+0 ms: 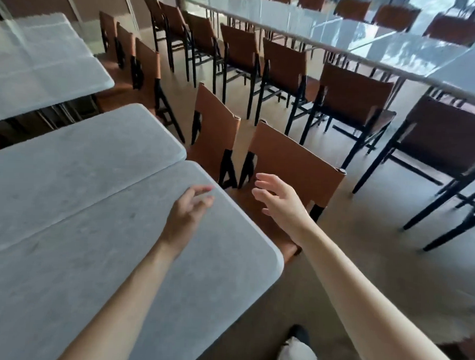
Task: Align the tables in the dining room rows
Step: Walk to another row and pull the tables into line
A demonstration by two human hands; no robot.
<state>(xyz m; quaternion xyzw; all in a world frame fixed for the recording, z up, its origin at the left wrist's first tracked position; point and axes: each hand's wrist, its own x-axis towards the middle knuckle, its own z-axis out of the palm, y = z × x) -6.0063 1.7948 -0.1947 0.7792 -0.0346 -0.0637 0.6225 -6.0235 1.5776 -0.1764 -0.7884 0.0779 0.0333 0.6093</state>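
Observation:
A grey folding table (73,227) with a centre seam fills the lower left, its rounded end facing right. My left hand (187,213) hovers over the table's far right corner, fingers spread, holding nothing. Just past the table's end, my right hand (280,202) is open with fingers apart, above the seat of a brown chair (291,157) tucked there. A second grey table (40,65) stands further back at the left, separated by a gap. A long row of white tables (372,47) runs across the upper right.
Another brown chair (215,132) stands beside the first at the table's end. More brown chairs with black legs (351,92) line the long row, and others (143,64) flank the far left table. Tan floor (364,239) lies open to the right. My shoe (299,333) shows below.

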